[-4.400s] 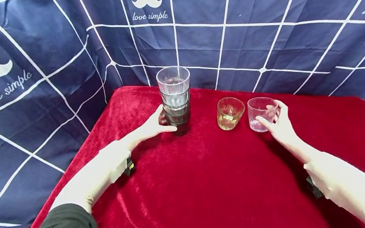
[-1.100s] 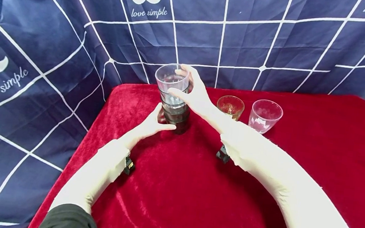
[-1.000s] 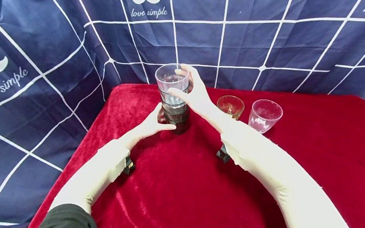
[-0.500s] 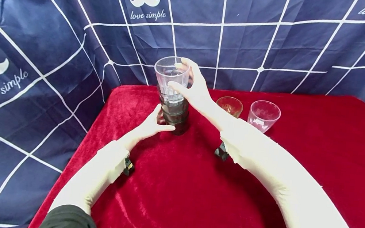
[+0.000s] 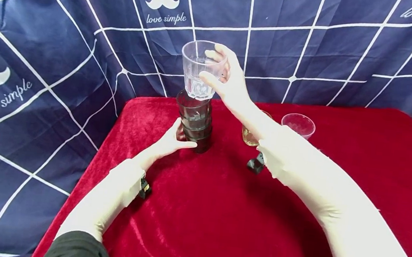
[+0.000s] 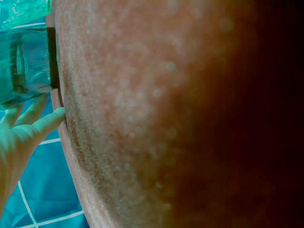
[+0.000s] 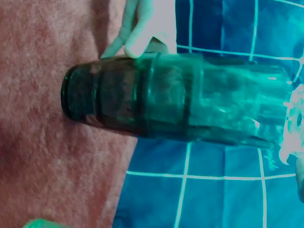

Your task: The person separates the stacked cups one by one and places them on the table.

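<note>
In the head view my right hand [image 5: 232,83] holds a clear drinking glass [image 5: 194,67] by its side, thumb in front and fingers behind. The glass is upright in the air, its base just above the mouth of a stack of dark glasses [image 5: 196,121]. That stack stands on the red cloth. Low on its left side my left hand [image 5: 171,141] cups it between thumb and fingers. The right wrist view shows the dark stack [image 7: 142,99] sideways, left fingers against it, and the faceted base of the clear glass [image 7: 295,123] at the right edge.
A yellowish glass [image 5: 248,136] and a clear wide glass [image 5: 299,121] stand on the red cloth [image 5: 198,210] to the right, partly hidden behind my right forearm. A blue curtain [image 5: 273,48] with white lines hangs behind and to the left.
Earlier my right hand left the wide clear glass and moved to the stack's top glass. Since then it has lifted that glass up out of the dark ones. My left hand has stayed put.
</note>
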Demonstrator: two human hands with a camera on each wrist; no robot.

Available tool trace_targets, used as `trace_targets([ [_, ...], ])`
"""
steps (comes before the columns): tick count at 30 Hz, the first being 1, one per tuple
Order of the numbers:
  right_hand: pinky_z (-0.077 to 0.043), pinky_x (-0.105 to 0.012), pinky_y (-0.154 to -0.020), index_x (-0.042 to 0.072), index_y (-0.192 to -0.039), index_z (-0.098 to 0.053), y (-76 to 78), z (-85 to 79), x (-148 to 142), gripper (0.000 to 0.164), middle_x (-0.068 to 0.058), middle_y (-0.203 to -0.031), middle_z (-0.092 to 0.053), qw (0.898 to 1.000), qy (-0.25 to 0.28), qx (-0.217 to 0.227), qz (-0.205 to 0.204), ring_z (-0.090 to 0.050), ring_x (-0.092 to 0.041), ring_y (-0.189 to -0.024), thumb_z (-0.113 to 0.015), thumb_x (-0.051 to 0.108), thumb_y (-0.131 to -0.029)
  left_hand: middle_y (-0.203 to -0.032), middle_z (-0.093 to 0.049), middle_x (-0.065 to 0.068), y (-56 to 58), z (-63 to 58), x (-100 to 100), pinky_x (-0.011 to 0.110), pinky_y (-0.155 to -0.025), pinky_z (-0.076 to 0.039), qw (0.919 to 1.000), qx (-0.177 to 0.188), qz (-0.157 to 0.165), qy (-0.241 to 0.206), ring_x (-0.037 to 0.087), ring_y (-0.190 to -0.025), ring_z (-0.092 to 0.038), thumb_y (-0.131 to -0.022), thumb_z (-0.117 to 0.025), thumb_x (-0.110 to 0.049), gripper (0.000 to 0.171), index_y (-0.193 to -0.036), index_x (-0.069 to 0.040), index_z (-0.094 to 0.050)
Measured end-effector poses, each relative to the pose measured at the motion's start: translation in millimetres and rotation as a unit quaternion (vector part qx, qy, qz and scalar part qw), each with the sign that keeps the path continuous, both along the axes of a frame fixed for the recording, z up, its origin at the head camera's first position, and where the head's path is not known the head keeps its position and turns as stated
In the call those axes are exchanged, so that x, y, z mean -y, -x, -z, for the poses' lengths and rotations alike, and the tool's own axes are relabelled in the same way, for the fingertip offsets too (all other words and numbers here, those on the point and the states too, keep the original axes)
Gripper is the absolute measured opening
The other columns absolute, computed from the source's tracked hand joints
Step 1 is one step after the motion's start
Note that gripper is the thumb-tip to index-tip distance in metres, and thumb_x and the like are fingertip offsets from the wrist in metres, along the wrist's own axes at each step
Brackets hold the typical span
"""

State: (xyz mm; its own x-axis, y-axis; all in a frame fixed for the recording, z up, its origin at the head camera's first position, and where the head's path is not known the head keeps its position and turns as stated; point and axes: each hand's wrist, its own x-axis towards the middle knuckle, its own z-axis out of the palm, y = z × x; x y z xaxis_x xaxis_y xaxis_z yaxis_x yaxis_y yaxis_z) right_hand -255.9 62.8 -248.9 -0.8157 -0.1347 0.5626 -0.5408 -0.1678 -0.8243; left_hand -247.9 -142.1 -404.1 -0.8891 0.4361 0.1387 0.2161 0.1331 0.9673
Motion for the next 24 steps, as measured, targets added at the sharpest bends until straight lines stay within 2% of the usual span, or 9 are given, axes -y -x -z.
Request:
trace_targets([
  [6, -0.043, -0.033, -0.096, -0.001, -0.139, -0.037, -5.8, -8.5, -21.2, 0.064, -0.017, -0.136, -0.053, 1.0, -0.003, 0.005, 0.001, -0.054, -0.019, -0.119, -0.065, -0.005, -0.082, -0.144, -0.043, 0.021, 0.2, 2.3, 0.8, 0.047, -0.105, -0.039, 0.9999, -0.009, -0.002, -0.005, 0.036, -0.126, -0.048, -0.078, -0.072, 0.013, 0.086, -0.147, -0.004, -0.023],
  [11, -0.044, -0.034, -0.097, -0.004, -0.138, -0.038, -10.2, -8.0, -41.8, 0.062, -0.02, -0.134, -0.053, 1.0, 0.007, -0.023, 0.006, -0.055, -0.023, -0.117, -0.063, -0.007, -0.082, -0.145, -0.043, 0.019, 1.1, 2.0, 1.7, 0.045, -0.103, -0.041, 0.9999, -0.003, 0.003, -0.013, 0.036, -0.126, -0.049, -0.078, -0.072, 0.014, 0.087, -0.147, -0.004, -0.022],
  [17, -0.043, -0.035, -0.101, -0.004, -0.135, -0.041, -16.8, -3.2, -70.3, 0.059, -0.024, -0.131, -0.053, 0.999, 0.033, -0.042, 0.011, -0.057, -0.026, -0.116, -0.061, -0.011, -0.08, -0.145, -0.042, 0.018, 2.1, 2.6, 2.2, 0.045, -0.103, -0.041, 1.0, -0.003, 0.003, -0.006, 0.035, -0.126, -0.048, -0.078, -0.072, 0.013, 0.088, -0.148, -0.005, -0.022],
  [24, -0.046, -0.029, -0.097, 0.001, -0.131, -0.046, -30.3, 8.4, -112.0, 0.056, -0.017, -0.127, -0.058, 0.998, 0.051, -0.031, 0.017, -0.057, -0.025, -0.115, -0.059, -0.015, -0.079, -0.145, -0.04, 0.025, 2.3, 1.3, 0.6, 0.05, -0.105, -0.038, 1.0, 0.004, 0.001, -0.002, 0.041, -0.127, -0.046, -0.078, -0.071, 0.014, 0.088, -0.147, -0.002, -0.021],
])
